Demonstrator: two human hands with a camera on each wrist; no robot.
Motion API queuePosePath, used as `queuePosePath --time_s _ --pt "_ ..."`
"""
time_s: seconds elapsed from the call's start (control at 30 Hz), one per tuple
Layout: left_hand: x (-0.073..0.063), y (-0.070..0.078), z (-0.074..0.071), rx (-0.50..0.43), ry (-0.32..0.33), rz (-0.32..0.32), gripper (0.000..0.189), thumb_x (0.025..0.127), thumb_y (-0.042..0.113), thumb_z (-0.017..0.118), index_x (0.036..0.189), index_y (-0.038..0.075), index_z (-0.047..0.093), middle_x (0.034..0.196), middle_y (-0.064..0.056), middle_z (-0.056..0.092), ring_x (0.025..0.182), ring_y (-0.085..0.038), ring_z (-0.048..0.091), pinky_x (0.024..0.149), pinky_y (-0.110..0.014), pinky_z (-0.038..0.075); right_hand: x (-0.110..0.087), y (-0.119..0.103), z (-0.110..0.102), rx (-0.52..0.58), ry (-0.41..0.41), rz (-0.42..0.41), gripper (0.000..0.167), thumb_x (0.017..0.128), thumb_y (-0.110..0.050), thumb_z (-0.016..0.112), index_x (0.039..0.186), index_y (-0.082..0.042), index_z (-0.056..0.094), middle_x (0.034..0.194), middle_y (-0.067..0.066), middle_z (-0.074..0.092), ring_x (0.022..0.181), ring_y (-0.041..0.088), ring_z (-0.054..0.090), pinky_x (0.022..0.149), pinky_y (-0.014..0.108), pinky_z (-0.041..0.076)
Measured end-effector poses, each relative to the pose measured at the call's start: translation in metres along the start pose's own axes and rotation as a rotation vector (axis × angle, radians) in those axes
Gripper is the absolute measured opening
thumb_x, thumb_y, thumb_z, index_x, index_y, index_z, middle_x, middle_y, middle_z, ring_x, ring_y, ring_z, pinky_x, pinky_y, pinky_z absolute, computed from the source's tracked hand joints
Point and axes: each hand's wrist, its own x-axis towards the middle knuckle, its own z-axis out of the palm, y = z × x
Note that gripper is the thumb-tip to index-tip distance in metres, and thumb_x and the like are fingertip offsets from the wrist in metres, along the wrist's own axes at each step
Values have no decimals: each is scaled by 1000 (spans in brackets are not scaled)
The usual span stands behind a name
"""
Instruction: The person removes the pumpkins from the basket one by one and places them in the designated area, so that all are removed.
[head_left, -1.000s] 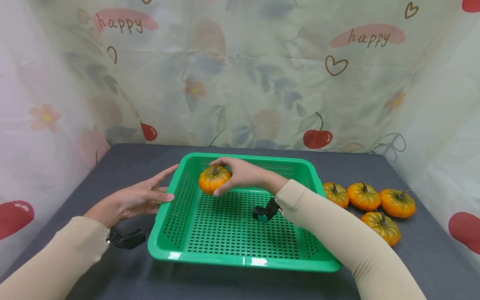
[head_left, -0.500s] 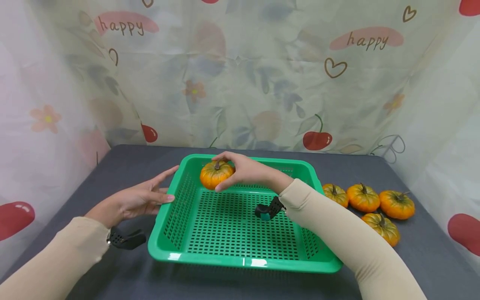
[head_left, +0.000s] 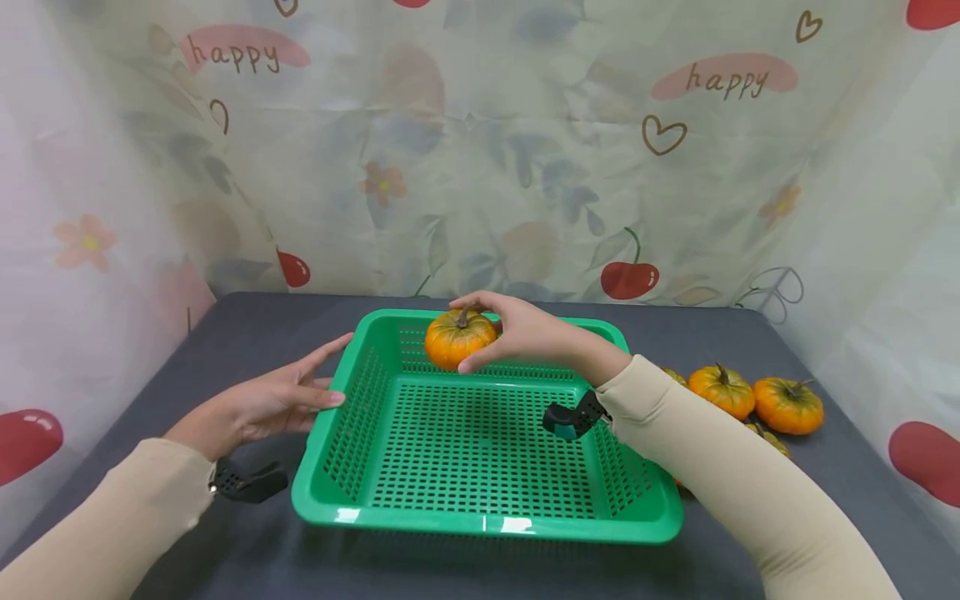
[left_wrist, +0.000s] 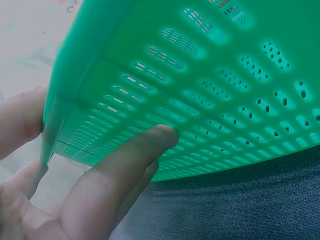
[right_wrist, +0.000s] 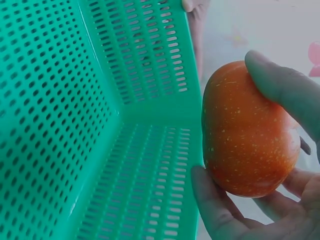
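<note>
In the head view my right hand (head_left: 528, 335) holds a small orange pumpkin (head_left: 456, 342) by its sides, above the far part of the green basket (head_left: 486, 523). The right wrist view shows the pumpkin (right_wrist: 247, 135) between thumb and fingers, close to the basket's rim, its stem partly hidden by the hand. My left hand (head_left: 273, 402) grips the basket's left rim. From the left wrist, fingers (left_wrist: 107, 182) rest against the basket's outer perforated wall (left_wrist: 150, 95), while other digits lie at its edge. No pumpkin shows on the basket's floor.
Several more pumpkins (head_left: 787, 406) stand on the dark grey table (head_left: 258, 333) right of the basket, some partly behind my right sleeve (head_left: 720, 458). A printed curtain (head_left: 480, 192) hangs behind and at both sides.
My right hand has lifted the pumpkin slightly and carried it to the right over the basket. The left hand stays at the rim; the right sleeve now covers more of the other pumpkins.
</note>
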Motion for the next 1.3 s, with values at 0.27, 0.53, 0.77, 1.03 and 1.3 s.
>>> queuePosePath --time_s 0.27,0.53,0.77,1.03,1.3 --pt "-2 -2 -1 4 7 4 93 95 1 58 155 38 -3 155 -27 25 115 -36 62 94 -56 50 -16 9 -12 -13 15 23 77 74 -28 85 140 -28 46 136 0 46 105 25 61 85 34 56" --pt "-1 -3 -2 6 11 3 94 95 1 58 155 39 -3 156 -27 23 116 -35 61 94 -55 50 -40 11 -27 -61 48 30 79 75 -30 85 143 -29 44 139 1 45 115 26 54 89 37 55" --pt "0 -2 -1 6 9 4 94 95 2 58 155 38 -4 155 -28 24 116 -35 61 94 -55 51 -60 21 -41 -59 72 24 80 76 -29 83 144 -27 42 143 4 43 122 34 51 89 39 54" --pt "0 -2 -1 3 16 4 94 95 2 58 155 39 -4 155 -28 22 116 -35 62 93 -54 51 -87 26 -51 -99 111 15 77 78 -30 82 144 -29 42 143 3 43 124 39 49 93 44 51" --pt "0 -2 0 3 35 -1 94 94 3 60 155 38 -3 155 -28 23 115 -35 62 94 -55 51 -116 24 -60 -93 166 26 77 80 -28 81 145 -27 40 152 4 33 126 38 50 89 38 55"
